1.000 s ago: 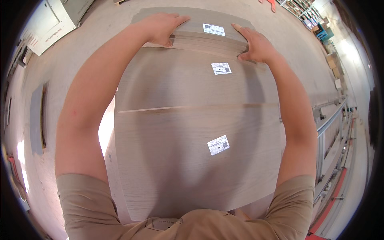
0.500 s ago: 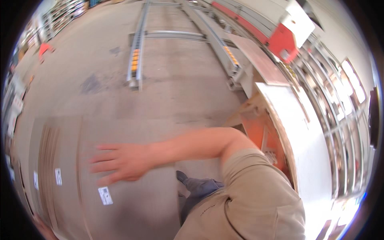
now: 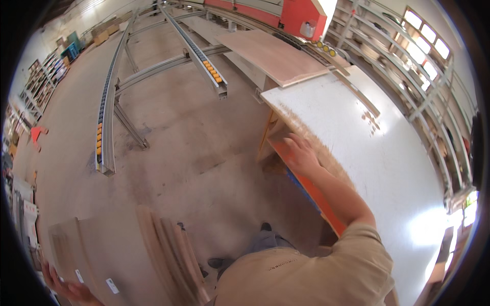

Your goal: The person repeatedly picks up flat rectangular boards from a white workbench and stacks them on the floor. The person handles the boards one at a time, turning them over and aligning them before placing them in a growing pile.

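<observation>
Looking down from head height in a woodworking shop, the view runs from a stack of boards at the lower left to a long white bench on the right.

At the far lower left, the left hand (image 3: 69,289) lies with fingers spread flat on the top sheet of a stack of thin plywood panels (image 3: 109,257), which sit low near the floor and carry small white labels. Several more panels fan out on edge at the right side of the stack. The stack looks set down, though the hand has not left it.

In the middle, bare concrete floor (image 3: 194,153) gives wide open room. Two long metal roller rails (image 3: 104,127) on angled legs cross it, well apart from the person.

To the right, the right hand (image 3: 301,153) reaches forward, fingers loosely curled, at the near edge of the white bench (image 3: 388,168); whether it grips anything I cannot tell. It rests by a rough chipboard edge (image 3: 311,140) and an orange strip (image 3: 306,183) beneath. A brown panel (image 3: 275,56) lies beyond, near a red machine (image 3: 298,18). My judgement: a next piece is being reached for, nothing lifted yet. The bench edge runs close along the person's right side, leaving less room there.
</observation>
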Available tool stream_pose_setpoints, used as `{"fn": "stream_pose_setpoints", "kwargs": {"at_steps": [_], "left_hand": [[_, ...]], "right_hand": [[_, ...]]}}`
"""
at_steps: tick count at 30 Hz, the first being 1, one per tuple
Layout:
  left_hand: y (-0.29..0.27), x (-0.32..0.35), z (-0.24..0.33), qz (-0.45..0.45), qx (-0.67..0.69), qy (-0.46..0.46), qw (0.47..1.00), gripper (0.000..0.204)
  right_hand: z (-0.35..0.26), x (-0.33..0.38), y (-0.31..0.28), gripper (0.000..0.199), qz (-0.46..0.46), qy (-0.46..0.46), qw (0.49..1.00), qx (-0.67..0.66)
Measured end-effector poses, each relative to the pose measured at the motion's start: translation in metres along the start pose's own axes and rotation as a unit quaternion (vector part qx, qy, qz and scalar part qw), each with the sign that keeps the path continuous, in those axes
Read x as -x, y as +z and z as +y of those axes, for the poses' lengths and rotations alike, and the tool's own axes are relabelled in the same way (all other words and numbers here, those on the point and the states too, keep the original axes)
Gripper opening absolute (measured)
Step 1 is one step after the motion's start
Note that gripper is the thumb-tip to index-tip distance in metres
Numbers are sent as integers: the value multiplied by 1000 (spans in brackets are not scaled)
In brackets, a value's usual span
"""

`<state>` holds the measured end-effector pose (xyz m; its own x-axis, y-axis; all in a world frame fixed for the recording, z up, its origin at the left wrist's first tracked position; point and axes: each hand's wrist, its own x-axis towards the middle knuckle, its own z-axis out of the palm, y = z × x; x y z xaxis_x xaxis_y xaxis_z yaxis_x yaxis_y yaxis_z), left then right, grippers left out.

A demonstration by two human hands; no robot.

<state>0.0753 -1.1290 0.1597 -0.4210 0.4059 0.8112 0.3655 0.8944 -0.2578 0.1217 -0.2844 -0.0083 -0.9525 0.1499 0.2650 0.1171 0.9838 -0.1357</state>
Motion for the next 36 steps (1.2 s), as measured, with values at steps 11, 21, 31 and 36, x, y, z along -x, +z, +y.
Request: {"fn": "stream_pose_setpoints", "kwargs": {"at_steps": [11,21,31,36], "left_hand": [[247,-178,453,25,403,-91,910,38],[369,-313,838,-233,732,145,624,33],[426,-351,1078,-374,788,126,473,18],[429,-378,1104,-462,779,50,421,17]], "right_hand": [[146,28,15,58,-35,221,975,-8],[139,27,-12,70,14,130,986,-101],[230,18,-42,43,144,403,820,-379],[444,-105,-91,46,104,325,937,-78]]}}
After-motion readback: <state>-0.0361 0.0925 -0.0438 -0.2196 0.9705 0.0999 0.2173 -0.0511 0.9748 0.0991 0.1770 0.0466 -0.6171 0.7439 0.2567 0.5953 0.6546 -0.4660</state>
